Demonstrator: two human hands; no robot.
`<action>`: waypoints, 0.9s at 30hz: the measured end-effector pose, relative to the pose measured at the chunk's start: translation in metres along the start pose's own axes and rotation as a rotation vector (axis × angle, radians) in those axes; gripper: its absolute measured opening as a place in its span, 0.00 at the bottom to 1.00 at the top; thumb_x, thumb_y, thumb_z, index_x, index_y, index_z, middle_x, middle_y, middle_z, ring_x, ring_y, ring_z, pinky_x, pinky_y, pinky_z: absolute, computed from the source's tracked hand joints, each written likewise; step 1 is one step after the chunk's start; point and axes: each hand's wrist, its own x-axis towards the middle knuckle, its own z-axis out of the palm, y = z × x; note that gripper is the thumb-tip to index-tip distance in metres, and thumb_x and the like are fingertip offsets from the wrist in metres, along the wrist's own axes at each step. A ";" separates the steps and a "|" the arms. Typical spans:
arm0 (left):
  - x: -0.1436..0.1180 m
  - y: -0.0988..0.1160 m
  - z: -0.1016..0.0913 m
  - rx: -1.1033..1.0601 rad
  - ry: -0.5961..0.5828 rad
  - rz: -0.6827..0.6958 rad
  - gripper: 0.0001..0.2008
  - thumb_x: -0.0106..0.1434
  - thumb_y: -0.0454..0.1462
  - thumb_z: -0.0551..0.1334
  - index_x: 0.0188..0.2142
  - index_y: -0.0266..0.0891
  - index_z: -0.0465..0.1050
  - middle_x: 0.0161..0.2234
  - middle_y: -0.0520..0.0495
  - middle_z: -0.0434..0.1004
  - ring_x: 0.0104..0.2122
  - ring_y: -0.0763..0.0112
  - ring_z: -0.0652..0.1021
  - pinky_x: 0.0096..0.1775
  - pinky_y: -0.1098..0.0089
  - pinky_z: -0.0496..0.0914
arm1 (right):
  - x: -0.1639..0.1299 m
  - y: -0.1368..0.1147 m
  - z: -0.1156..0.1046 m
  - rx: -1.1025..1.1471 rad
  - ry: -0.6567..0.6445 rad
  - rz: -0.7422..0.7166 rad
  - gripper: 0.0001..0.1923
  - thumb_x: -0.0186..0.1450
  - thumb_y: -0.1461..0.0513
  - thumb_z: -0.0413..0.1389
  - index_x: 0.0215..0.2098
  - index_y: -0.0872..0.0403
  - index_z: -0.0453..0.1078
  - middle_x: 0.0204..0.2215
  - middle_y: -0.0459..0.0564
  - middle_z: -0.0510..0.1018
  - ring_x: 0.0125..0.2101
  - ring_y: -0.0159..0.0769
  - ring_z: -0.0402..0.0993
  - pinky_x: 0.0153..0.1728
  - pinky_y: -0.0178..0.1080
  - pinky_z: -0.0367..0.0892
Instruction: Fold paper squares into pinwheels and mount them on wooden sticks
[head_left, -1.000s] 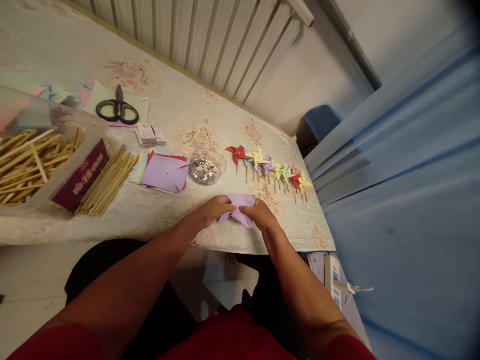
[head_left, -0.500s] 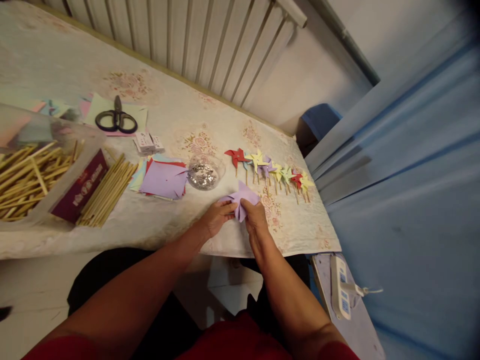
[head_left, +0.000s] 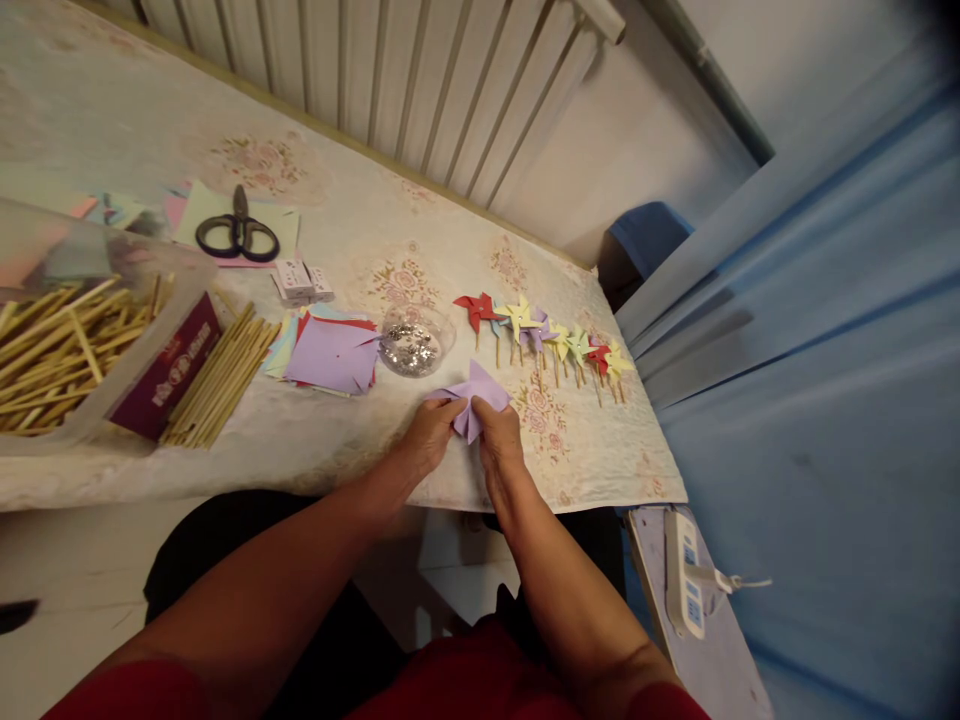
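A purple paper pinwheel [head_left: 480, 385], its corners folded in towards the centre, is held between both hands above the near side of the table. My left hand [head_left: 433, 432] pinches its left part, thumb on top near the middle. From the right, my right hand [head_left: 500, 432] grips it with the thumb pressed close to the centre. The fingers beneath the paper are hidden. Just beyond the hands stands a clear round dish [head_left: 412, 345] of small shiny metal pins. To its left lies a stack of cut paper squares [head_left: 336, 355], purple on top.
Finished pinwheels on sticks [head_left: 536, 330] lie in a row at right. Scissors [head_left: 238, 235] rest on paper sheets behind small white boxes [head_left: 296, 280]. At left, a plastic bin [head_left: 90, 425] holds wooden sticks, with more sticks [head_left: 221, 385] beside it. A power strip [head_left: 684, 580] lies at lower right.
Both hands and the pinwheel have shifted slightly left. My left thumb has moved in nearer the pinwheel's centre, beside the right thumb. The view has shifted a little.
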 end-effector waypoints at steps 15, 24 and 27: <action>0.007 0.004 -0.005 0.007 -0.028 0.069 0.10 0.45 0.40 0.71 0.24 0.35 0.74 0.22 0.51 0.75 0.23 0.74 0.71 0.29 0.72 0.65 | -0.011 -0.005 -0.017 -0.123 0.039 -0.069 0.14 0.58 0.53 0.60 0.34 0.56 0.73 0.24 0.43 0.74 0.24 0.30 0.68 0.28 0.34 0.65; 0.008 0.003 -0.007 0.041 -0.018 0.072 0.10 0.46 0.39 0.69 0.20 0.38 0.70 0.18 0.54 0.68 0.20 0.77 0.66 0.26 0.72 0.60 | -0.038 -0.004 -0.043 -0.703 -0.080 -0.709 0.14 0.67 0.62 0.50 0.45 0.52 0.75 0.34 0.50 0.76 0.35 0.36 0.72 0.40 0.39 0.67; 0.006 0.004 -0.006 0.048 -0.021 0.088 0.10 0.46 0.38 0.69 0.20 0.38 0.68 0.18 0.56 0.66 0.20 0.77 0.65 0.26 0.72 0.59 | -0.039 -0.002 -0.040 -0.728 -0.189 -0.721 0.14 0.67 0.63 0.50 0.45 0.51 0.76 0.33 0.49 0.76 0.35 0.36 0.72 0.39 0.39 0.67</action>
